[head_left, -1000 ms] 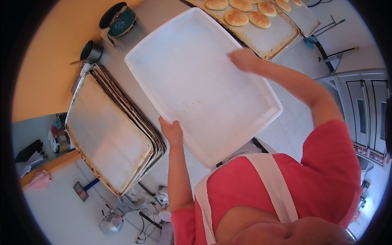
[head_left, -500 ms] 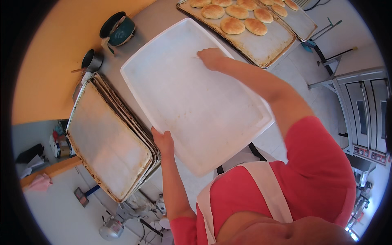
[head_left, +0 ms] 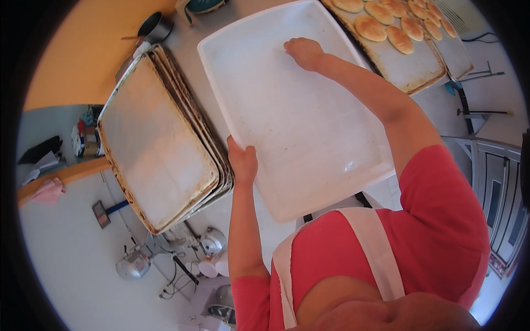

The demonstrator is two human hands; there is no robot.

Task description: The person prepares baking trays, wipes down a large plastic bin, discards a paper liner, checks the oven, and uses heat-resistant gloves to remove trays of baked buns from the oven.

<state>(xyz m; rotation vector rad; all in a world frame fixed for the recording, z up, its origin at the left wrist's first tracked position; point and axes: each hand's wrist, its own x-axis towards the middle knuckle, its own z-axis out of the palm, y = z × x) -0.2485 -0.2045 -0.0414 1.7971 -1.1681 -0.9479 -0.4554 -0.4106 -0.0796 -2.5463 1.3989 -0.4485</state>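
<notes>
A large white plastic tub (head_left: 314, 160), shallow and rectangular, sits before me on the table with its near end toward my apron. My left hand (head_left: 243, 161) grips the tub's left rim, thumb over the edge. Inside the tub, near its far end, my right hand (head_left: 305, 53) is closed and close to the bottom; anything in its fingers is too small or hidden to name. A few crumbs and a shiny wet-looking spot show on the tub's bottom.
A stack of worn baking trays (head_left: 160, 143) stands left of the tub. Baked bread rolls (head_left: 400, 39) lie on trays at the far right. A dark saucepan (head_left: 155, 27) and a green pot (head_left: 203, 5) are at the back. An oven (head_left: 497, 187) stands on the right.
My view has shifted, so the tub and trays sit differently in the picture. My right hand remains closed inside the tub, and my left hand keeps its grip on the rim.
</notes>
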